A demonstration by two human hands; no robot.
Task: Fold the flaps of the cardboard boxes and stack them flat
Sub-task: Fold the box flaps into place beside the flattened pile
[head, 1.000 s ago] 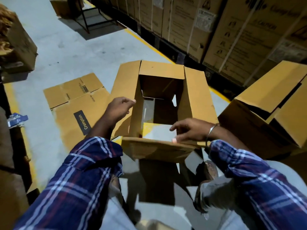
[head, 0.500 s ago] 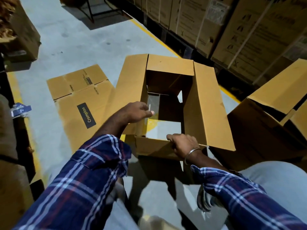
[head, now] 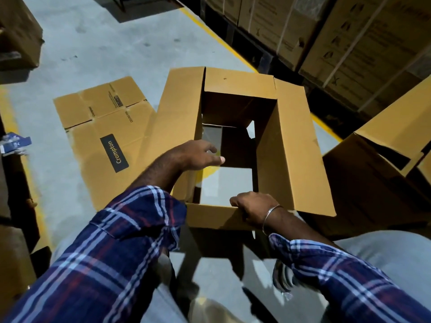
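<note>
Open box (head: 233, 145) stands on the floor (head: 93, 43) in front of the person, both ends open so floor shows through it, top flaps splayed outward. Right hand (head: 254, 206) grips the box's near flap, fingers curled over its edge. Left hand (head: 196, 153) hovers at the box's left wall, fingers loosely spread, holding nothing; contact with the wall cannot be told. Risks, as judged: with one grip only, the box could skew or tip toward the person instead of collapsing along its creases; a flap forced against its score may tear or crumple. Flat box (head: 105, 136) lies left of the open box, partly under its left flap, so that flap may snag on it when the box goes down. Another open box (head: 373, 178) sits just right, crowding the right flap's swing. Stacked cartons (head: 349, 31) line the far side beyond a yellow line (head: 210, 33). Blue packet (head: 15, 143) far left.
</note>
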